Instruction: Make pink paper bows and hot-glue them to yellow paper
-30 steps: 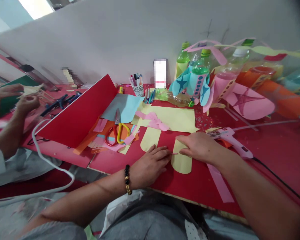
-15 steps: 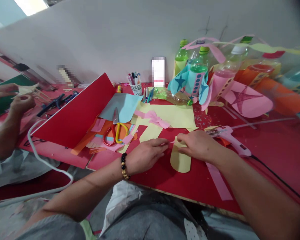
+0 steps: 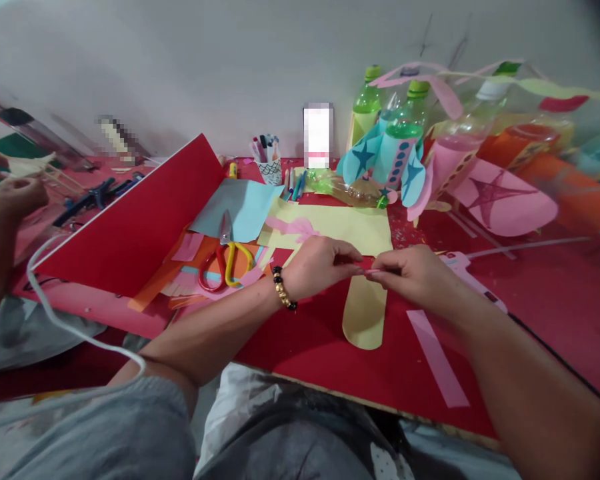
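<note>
My left hand [image 3: 325, 263] and my right hand [image 3: 414, 273] meet fingertip to fingertip just above the table. Between them is a small pink paper piece [image 3: 372, 271], mostly covered by the fingers; both hands are closed in a pinch on it. Below the fingertips lies a yellow paper piece [image 3: 364, 317] with a rounded near end, its far end partly hidden behind my hands. A pink paper strip [image 3: 437, 360] rests to the right of it. Past my right hand, a pink glue gun [image 3: 467, 272] is partly covered.
Red-and-yellow-handled scissors [image 3: 226, 250] lie on paper scraps at left, beside an upright red board [image 3: 145, 227]. Bottles dressed in coloured paper [image 3: 397, 147] stand at back right. A pen cup [image 3: 269, 172] is at the back. Another person's hand [image 3: 17, 197] works at far left.
My left hand has moved right and up, from lying with fingers extended to pinching beside the right fingertips. My right hand has shifted slightly right and up. The view has shifted a little.
</note>
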{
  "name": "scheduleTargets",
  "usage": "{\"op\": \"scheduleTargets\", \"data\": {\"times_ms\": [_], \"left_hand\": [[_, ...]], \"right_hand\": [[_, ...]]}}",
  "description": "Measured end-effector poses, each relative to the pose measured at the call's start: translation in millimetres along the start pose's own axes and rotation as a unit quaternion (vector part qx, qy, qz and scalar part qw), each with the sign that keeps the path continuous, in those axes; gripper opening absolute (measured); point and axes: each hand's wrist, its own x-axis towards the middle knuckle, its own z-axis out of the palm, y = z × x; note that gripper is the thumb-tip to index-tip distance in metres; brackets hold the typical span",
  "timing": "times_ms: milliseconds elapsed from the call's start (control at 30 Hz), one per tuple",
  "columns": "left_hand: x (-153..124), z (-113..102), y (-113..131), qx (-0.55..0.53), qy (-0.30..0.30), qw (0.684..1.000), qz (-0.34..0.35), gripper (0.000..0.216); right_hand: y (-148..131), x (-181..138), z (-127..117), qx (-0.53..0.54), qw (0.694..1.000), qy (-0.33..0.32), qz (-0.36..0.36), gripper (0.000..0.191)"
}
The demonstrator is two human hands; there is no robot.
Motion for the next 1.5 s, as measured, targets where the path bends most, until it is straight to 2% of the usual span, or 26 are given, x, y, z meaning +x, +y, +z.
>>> {"op": "scheduleTargets", "data": {"times_ms": [100,200,500,867,1100,1333,1433,1500], "left_hand": [[1,2,-8,-0.029,-0.049,0.998,-0.016,0.021],[-2,5,-17,-0.057,-0.068,0.996,-0.024,0.021],[0,13,-37,-0.110,-0.047,0.993,-0.012,0.016],[7,14,-45,-0.129,-0.041,0.991,-0.013,0.012],[7,16,-46,-0.153,-0.033,0.988,-0.007,0.008],[6,18,-47,-0.086,-0.037,0.995,0.025,0.009],[2,17,-40,-0.027,-0.010,0.997,0.075,0.010],[-3,17,-32,0.010,-0.015,0.990,0.139,0.010]], "right_hand": [[0,-1,0,0.020,1.000,0.017,-0.001,0.031],[1,0,2,0.034,0.999,0.012,0.007,0.027],[9,0,4,0.087,0.996,0.001,0.033,0.023],[17,-2,1,0.041,0.999,-0.004,0.036,0.023],[17,-3,-4,0.024,0.995,-0.092,0.025,0.027],[8,-5,-9,-0.044,0.983,-0.177,0.019,0.031],[7,-6,-7,-0.105,0.971,-0.213,0.034,0.034],[8,-5,-4,-0.142,0.964,-0.221,0.034,0.033]]}}
